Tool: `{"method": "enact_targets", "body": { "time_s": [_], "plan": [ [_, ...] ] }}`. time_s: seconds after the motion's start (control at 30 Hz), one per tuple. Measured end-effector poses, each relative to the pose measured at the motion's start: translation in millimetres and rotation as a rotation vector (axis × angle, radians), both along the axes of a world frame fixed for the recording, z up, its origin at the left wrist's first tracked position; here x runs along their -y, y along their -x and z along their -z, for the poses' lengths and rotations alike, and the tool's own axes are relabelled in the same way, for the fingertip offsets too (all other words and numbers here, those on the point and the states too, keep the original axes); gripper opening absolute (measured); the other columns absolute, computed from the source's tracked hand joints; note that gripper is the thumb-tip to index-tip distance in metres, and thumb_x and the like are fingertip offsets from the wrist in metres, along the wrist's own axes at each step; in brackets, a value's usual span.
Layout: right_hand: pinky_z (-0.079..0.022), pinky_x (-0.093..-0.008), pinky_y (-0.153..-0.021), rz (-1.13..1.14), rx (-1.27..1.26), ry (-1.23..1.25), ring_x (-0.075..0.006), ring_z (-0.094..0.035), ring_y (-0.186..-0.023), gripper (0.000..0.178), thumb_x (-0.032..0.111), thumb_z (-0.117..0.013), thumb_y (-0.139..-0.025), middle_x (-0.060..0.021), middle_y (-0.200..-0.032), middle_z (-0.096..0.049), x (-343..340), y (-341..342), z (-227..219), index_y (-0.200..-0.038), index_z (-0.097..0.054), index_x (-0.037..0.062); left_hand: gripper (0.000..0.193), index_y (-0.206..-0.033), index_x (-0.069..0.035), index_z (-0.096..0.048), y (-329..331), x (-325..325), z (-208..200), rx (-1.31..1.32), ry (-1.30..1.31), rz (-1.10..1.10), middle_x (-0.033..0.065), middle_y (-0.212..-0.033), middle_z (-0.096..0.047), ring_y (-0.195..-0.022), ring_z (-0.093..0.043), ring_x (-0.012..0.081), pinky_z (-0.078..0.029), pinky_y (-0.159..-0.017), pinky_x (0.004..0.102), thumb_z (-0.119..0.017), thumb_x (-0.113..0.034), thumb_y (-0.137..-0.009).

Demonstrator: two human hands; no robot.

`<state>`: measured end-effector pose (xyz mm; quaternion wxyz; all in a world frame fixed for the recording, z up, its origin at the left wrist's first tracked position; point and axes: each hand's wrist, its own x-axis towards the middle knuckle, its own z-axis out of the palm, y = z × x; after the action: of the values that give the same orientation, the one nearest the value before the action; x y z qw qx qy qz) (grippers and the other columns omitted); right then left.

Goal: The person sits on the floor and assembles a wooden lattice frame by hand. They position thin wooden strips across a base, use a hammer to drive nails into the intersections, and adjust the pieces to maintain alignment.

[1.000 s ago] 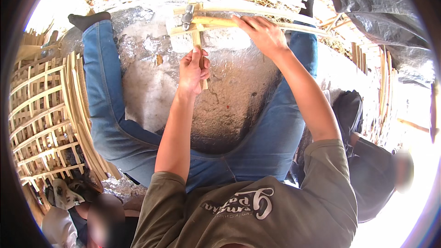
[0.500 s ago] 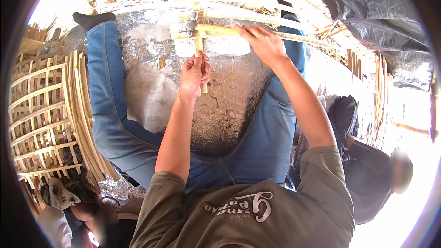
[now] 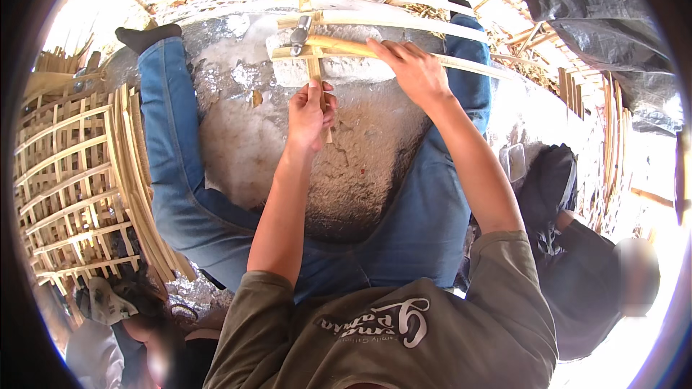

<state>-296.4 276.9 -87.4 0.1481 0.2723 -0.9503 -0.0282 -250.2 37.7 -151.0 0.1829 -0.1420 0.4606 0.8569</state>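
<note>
My right hand (image 3: 417, 70) is closed around the wooden handle of a hammer (image 3: 337, 45). The hammer's grey metal head lies over the crossing of bamboo strips, beside the upright strip. Lower down, my left hand (image 3: 310, 117) pinches the near end of that upright bamboo strip (image 3: 315, 68) between thumb and fingers. Long bamboo cross strips (image 3: 468, 65) run off to the right from it, forming an open lattice. Beneath the crossing sits a pale flat block (image 3: 357, 70); whether the strips touch it I cannot tell.
Finished-looking woven bamboo panels (image 3: 65, 194) lean at the left, beside a stack of long slats (image 3: 137, 180). My jeans-clad legs (image 3: 169, 122) spread around the rough floor (image 3: 346, 180). Other people sit at lower left and right (image 3: 587, 288). Dark plastic sheeting (image 3: 598, 14) hangs upper right.
The whole view has shifted slightly. Both hands keep their holds, and the hammer head remains by the strip crossing with little visible movement.
</note>
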Motion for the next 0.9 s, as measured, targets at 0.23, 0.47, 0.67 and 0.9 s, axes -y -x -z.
{"method": "enact_targets", "body": {
  "time_s": [0.23,0.47,0.67,0.9],
  "plan": [
    [-0.063,-0.0342,-0.077,0.012,0.026,0.044,-0.0214,-0.070,-0.099,0.075,-0.005,-0.062,-0.084,-0.0025,-0.116,-0.070,-1.2,0.1,9.6,-0.150,-0.046,0.0276,0.039,-0.104,-0.007,-0.058,0.5,0.0,-10.4,0.050,0.021,0.004,0.0035,-0.073,-0.058,-0.054,-0.043,0.0084,-0.034,-0.049,0.0247,-0.049,-0.044,-0.108],
    [-0.063,-0.0347,-0.075,-0.007,0.037,0.073,-0.0205,-0.069,-0.095,0.074,-0.004,-0.063,-0.085,-0.0005,-0.116,-0.071,-7.6,6.7,10.6,-0.149,-0.048,0.0275,0.039,-0.102,-0.006,-0.060,1.3,-1.2,-19.3,0.059,0.133,0.018,0.0031,-0.074,-0.061,-0.058,-0.049,0.0111,-0.040,-0.051,0.0261,-0.050,-0.043,-0.108],
    [-0.063,-0.0343,-0.075,-0.040,0.043,0.100,-0.0208,-0.069,-0.095,0.073,-0.004,-0.063,-0.084,-0.0010,-0.113,-0.071,-13.7,11.4,12.1,-0.149,-0.049,0.0276,0.039,-0.098,-0.001,-0.062,2.6,-3.1,-18.4,-0.150,0.704,-0.029,0.0063,-0.071,-0.064,-0.057,-0.055,0.0145,-0.046,-0.054,0.0335,-0.057,-0.039,-0.105],
    [-0.062,-0.0333,-0.077,-0.068,-0.009,0.138,-0.0205,-0.068,-0.095,0.072,-0.004,-0.064,-0.084,-0.0010,-0.112,-0.071,-16.8,12.6,17.8,-0.148,-0.050,0.0256,0.047,-0.124,0.006,-0.053,-6.1,-7.6,-65.5,-0.195,1.250,-0.131,0.0180,-0.095,-0.069,-0.082,-0.068,0.0290,-0.051,-0.072,0.0431,-0.065,-0.031,-0.098]
  ]
}}
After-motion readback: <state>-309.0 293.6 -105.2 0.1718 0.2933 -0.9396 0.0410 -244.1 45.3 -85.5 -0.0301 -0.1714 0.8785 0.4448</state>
